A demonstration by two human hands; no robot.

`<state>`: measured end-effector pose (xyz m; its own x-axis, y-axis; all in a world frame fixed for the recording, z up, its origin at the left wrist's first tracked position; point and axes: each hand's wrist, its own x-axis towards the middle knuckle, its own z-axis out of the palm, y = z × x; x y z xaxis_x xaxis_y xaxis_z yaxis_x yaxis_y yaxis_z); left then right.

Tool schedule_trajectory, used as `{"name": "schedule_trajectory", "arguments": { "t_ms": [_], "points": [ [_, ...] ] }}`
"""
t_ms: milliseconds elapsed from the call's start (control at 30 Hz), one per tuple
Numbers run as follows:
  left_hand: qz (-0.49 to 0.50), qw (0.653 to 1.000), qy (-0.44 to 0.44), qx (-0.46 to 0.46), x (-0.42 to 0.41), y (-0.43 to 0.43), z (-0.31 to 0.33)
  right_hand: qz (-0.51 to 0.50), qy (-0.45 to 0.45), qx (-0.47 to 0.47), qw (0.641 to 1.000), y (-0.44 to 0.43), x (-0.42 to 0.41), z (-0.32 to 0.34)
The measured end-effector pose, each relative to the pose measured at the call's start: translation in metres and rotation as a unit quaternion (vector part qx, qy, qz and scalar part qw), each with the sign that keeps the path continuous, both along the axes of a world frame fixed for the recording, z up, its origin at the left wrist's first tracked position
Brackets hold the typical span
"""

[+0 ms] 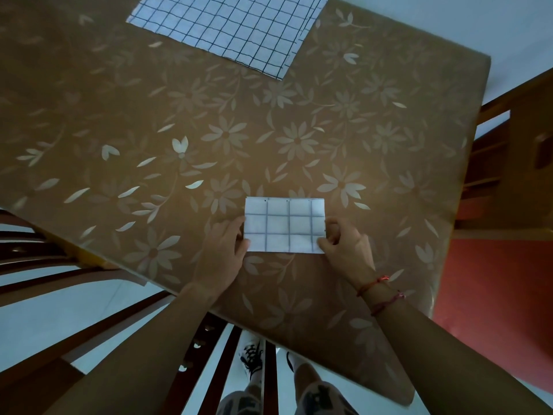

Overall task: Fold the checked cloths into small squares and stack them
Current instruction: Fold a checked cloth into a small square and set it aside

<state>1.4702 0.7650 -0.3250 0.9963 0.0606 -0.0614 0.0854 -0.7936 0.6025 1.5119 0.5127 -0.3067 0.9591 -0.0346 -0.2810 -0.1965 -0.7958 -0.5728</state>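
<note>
Head camera looks down on a folded checked cloth (284, 224), a small rectangle lying flat close to the table's near edge. The left hand (223, 244) pinches its left edge. The right hand (344, 241), with red threads (380, 292) round the wrist, pinches its near right corner. A second checked cloth (230, 28) lies spread open at the far side, well apart. The table (269, 130) wears a brown flowered cover. A slatted chair (45, 265) stands at the left and a wooden chair (508, 163) at the right, on a pale floor (45, 322).

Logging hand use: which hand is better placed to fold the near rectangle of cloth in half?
Probably right: the right hand pinches the folded cloth at its lower right corner, ready to carry it across, while the left hand holds the left edge, suited to anchoring.
</note>
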Motion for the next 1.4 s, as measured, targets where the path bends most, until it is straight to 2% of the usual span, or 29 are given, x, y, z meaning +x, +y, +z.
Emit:
{"name": "schedule_trajectory", "arguments": {
  "t_ms": [233,367,533,667,867,1000,1100,1400],
  "points": [
    [-0.066,0.993,-0.048,0.083,0.007,0.005,-0.004,0.001,-0.014,-0.019,1.000,0.001,0.001,-0.001],
    [-0.100,0.987,-0.044,0.121,0.009,0.007,-0.001,-0.006,-0.023,-0.026,0.999,0.002,0.002,-0.001],
    [-0.187,0.962,-0.008,0.200,0.012,0.010,-0.003,-0.021,-0.064,-0.047,0.997,0.011,0.003,0.005],
    [-0.202,0.954,0.009,0.223,0.017,0.012,-0.008,0.020,-0.105,-0.060,0.993,0.032,0.005,0.006],
    [-0.204,0.953,0.007,0.222,0.021,0.014,-0.016,0.160,-0.203,-0.101,0.961,0.065,0.005,0.001],
    [-0.213,0.954,0.002,0.211,0.023,0.017,-0.019,0.269,-0.178,-0.125,0.938,0.086,0.007,-0.010],
    [-0.216,0.952,-0.003,0.218,0.024,0.019,-0.020,0.313,-0.158,-0.159,0.923,0.095,0.012,-0.021],
    [-0.230,0.934,-0.016,0.274,0.024,0.021,-0.020,0.308,-0.096,-0.210,0.923,0.079,0.009,-0.035]
  ]
}}
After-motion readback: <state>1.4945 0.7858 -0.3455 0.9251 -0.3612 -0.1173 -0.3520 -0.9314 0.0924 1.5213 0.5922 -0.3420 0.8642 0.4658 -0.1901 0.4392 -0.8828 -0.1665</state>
